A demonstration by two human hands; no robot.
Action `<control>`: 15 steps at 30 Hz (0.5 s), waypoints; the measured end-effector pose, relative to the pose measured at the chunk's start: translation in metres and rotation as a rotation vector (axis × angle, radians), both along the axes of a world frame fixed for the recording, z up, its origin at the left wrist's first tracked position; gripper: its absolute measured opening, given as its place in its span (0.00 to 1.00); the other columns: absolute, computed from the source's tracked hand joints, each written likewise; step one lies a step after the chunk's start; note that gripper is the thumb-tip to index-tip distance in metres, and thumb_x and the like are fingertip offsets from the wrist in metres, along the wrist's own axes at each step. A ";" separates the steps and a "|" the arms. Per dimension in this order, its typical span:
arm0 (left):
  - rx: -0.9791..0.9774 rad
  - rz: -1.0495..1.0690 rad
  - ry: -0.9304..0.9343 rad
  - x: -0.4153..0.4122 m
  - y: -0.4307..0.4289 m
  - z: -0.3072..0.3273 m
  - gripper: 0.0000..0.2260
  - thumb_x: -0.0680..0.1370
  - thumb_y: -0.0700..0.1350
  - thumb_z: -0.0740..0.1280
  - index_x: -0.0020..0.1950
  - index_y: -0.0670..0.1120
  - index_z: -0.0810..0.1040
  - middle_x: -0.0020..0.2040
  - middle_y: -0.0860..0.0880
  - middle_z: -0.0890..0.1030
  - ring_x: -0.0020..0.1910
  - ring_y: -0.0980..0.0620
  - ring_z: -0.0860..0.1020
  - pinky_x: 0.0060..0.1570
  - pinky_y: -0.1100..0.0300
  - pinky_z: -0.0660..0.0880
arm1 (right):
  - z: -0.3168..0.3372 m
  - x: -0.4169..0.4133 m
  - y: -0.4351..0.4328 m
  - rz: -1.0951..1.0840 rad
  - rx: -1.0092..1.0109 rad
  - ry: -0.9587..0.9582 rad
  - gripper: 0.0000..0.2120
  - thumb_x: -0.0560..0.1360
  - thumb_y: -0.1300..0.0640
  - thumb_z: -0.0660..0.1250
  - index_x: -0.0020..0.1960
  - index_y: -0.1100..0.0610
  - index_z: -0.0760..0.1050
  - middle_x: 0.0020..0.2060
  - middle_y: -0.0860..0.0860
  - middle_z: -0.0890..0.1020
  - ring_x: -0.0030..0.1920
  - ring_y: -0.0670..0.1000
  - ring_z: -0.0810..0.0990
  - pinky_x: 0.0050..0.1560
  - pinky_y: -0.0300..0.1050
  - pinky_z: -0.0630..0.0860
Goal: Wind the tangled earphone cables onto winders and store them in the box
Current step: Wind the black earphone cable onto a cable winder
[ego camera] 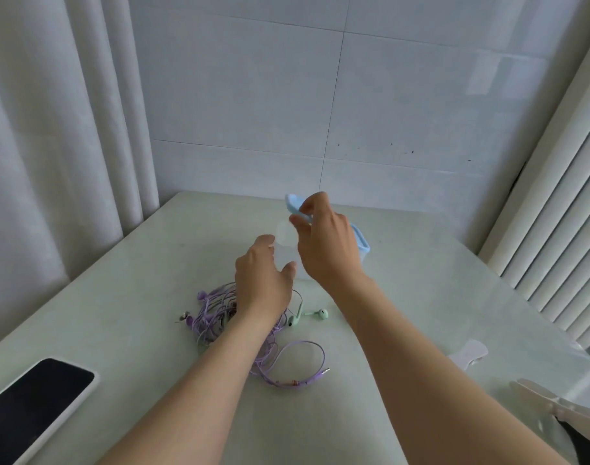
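As my right hand pinches the blue lid, left hand open, I'd take the limp purple cables by their plug.

Table: pale green-white, glossy, unpatterned. Tangled earphone cables: lavender purple, with a plug of the same purple. Earbuds: mint green. Box: translucent, with a pale blue rim. Lid: pale blue. Winder: white, plain. Phone: black screen, white case. Curtain: white, in vertical folds. Wall tiles: pale grey-white, with thin dark joints and a few small dark specks.
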State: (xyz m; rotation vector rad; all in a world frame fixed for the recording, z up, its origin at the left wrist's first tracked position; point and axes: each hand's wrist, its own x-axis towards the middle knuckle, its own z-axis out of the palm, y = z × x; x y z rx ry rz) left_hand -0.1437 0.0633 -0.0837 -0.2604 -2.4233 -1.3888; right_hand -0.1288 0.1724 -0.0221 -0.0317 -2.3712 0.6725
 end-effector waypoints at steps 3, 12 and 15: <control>-0.041 -0.013 0.076 0.002 0.002 0.000 0.17 0.81 0.44 0.71 0.70 0.51 0.78 0.62 0.49 0.84 0.60 0.46 0.82 0.62 0.52 0.77 | 0.007 0.006 0.014 -0.038 0.116 0.050 0.06 0.83 0.66 0.60 0.58 0.59 0.66 0.39 0.54 0.78 0.33 0.55 0.70 0.30 0.53 0.60; -0.099 0.076 0.092 0.011 0.006 0.007 0.05 0.81 0.40 0.64 0.55 0.45 0.78 0.53 0.46 0.79 0.50 0.43 0.75 0.46 0.55 0.65 | -0.006 0.048 0.077 -0.429 0.165 0.024 0.16 0.76 0.75 0.57 0.59 0.59 0.65 0.39 0.55 0.73 0.47 0.65 0.74 0.36 0.52 0.62; -0.066 0.130 0.078 0.016 0.008 0.012 0.04 0.80 0.43 0.65 0.53 0.45 0.77 0.51 0.47 0.76 0.46 0.43 0.73 0.46 0.54 0.65 | -0.024 0.063 0.099 -0.466 0.156 -0.172 0.18 0.72 0.75 0.56 0.55 0.57 0.61 0.36 0.53 0.69 0.44 0.62 0.69 0.41 0.53 0.62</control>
